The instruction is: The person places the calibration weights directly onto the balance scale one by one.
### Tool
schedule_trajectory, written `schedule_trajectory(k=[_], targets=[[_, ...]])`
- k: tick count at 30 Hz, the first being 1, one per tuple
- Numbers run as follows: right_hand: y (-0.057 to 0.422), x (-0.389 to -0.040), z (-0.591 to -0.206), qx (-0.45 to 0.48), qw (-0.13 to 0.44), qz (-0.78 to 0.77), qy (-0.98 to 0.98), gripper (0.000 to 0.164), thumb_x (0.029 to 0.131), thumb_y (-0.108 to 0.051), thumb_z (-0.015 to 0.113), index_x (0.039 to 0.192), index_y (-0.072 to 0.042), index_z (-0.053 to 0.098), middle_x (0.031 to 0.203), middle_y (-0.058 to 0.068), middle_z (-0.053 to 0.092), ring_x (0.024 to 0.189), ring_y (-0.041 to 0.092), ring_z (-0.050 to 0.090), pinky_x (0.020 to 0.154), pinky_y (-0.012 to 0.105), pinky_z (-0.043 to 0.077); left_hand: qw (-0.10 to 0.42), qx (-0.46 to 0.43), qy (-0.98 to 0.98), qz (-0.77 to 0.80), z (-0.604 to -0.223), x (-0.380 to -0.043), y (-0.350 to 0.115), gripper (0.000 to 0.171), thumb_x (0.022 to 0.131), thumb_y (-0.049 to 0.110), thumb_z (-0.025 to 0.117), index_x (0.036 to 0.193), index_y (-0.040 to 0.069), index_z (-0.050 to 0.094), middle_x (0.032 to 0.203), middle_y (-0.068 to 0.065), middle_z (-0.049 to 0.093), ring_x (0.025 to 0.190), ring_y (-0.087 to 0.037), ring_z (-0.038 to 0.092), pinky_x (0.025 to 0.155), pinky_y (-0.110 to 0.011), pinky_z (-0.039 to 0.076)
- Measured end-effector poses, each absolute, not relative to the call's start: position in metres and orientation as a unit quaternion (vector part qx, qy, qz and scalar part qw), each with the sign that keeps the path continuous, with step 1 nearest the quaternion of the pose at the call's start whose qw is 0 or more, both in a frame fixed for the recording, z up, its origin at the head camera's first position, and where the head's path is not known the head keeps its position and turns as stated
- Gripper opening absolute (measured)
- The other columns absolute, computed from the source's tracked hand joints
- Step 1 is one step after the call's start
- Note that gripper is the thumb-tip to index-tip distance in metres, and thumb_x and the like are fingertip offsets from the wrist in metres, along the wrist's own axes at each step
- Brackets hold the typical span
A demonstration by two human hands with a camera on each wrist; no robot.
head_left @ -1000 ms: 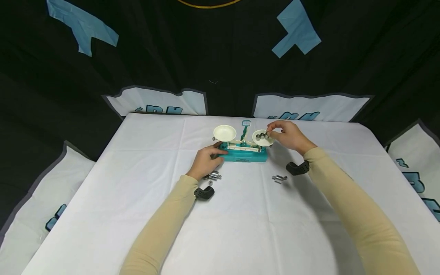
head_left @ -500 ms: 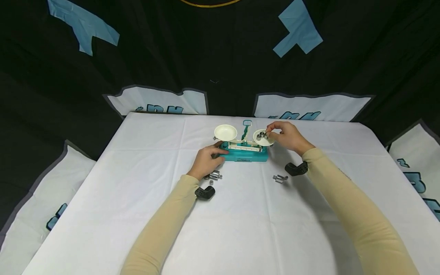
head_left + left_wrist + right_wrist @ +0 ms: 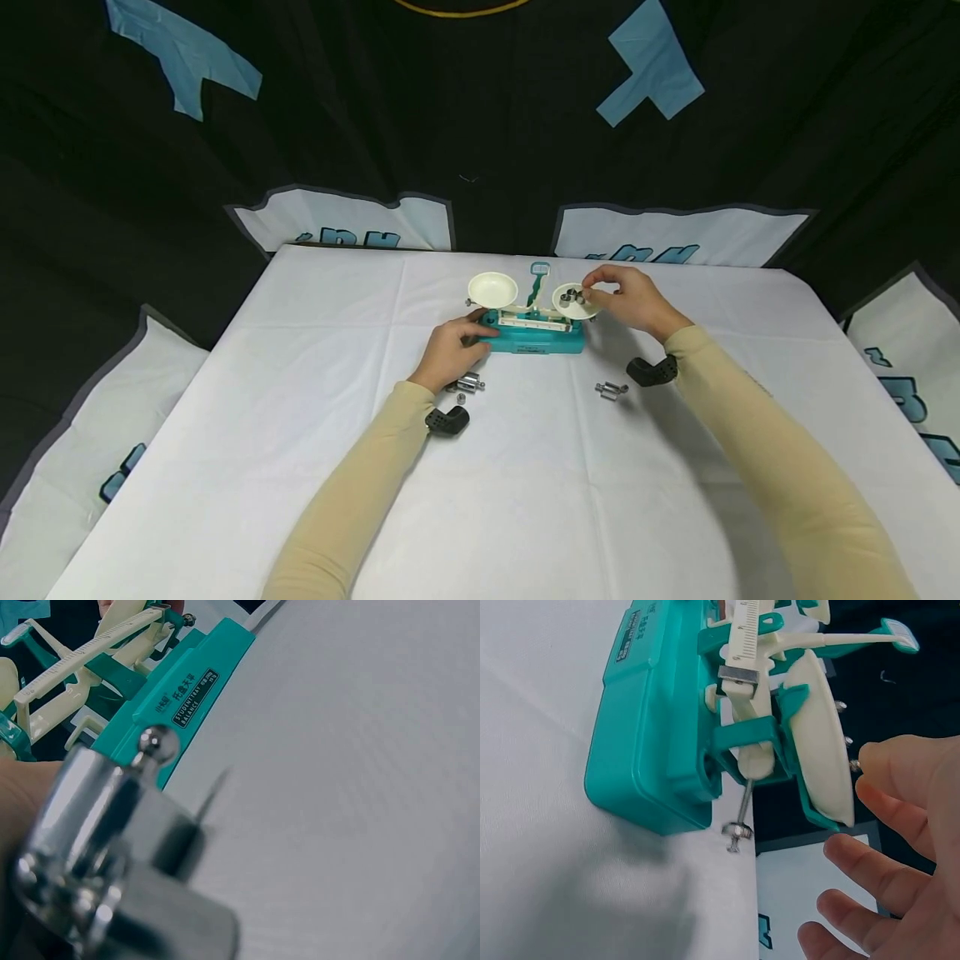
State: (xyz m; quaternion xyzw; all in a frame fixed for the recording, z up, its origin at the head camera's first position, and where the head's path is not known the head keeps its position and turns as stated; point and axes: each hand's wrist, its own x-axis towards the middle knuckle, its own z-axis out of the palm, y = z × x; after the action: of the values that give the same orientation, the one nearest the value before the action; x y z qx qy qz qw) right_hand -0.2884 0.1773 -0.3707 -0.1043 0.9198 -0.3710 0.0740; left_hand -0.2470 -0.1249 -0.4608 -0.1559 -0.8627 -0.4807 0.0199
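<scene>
Balance (image 3: 531, 339) sits near the surface's (image 3: 525, 475) far edge, roughly mid-width; right hand (image 3: 630, 299) has its grip narrow, pinching a small weight (image 3: 855, 765) on the right pan (image 3: 573, 313), left hand (image 3: 446, 353) touches the balance's left end, can't tell if its grip clasps.

A black cloth backdrop (image 3: 480, 108) hangs behind the white-covered worktop (image 3: 525, 500), with a blue patch (image 3: 187, 57) upper left, another upper right and a yellow curve (image 3: 461, 15) between them. White panels (image 3: 345, 215) with blue lettering (image 3: 382, 239) show along its back and sides.
</scene>
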Motion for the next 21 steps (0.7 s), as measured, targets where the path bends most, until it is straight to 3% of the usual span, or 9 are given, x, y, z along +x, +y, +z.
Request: schedule_trajectory(k=[10,21], targets=[[0.207,-0.269,-0.371,-0.103,0.035,-0.359,0.927,0.037,0.101,-0.024,0.057,0.129,0.000,0.062,0.138,0.021,0.060,0.137,0.039,0.047,0.116,0.058,0.041,0.021,-0.157,-0.864,-0.478,-0.461,-0.247,-0.124,0.024,0.089,0.004,0.069,0.112,0.004,0.079,0.153,-0.011,0.054,0.147,-0.030,0.046,0.123,-0.042,0.038],[0.237,-0.243,-0.383,-0.092,0.051,-0.338,0.935,0.035,0.102,-0.023,0.057,0.129,-0.001,0.062,0.136,0.021,0.063,0.135,0.041,0.050,0.113,0.057,0.043,0.024,-0.155,-0.865,-0.476,-0.461,-0.247,-0.124,0.025,0.088,0.005,0.069,0.112,0.006,0.079,0.153,-0.010,0.054,0.147,-0.030,0.047,0.123,-0.043,0.038]])
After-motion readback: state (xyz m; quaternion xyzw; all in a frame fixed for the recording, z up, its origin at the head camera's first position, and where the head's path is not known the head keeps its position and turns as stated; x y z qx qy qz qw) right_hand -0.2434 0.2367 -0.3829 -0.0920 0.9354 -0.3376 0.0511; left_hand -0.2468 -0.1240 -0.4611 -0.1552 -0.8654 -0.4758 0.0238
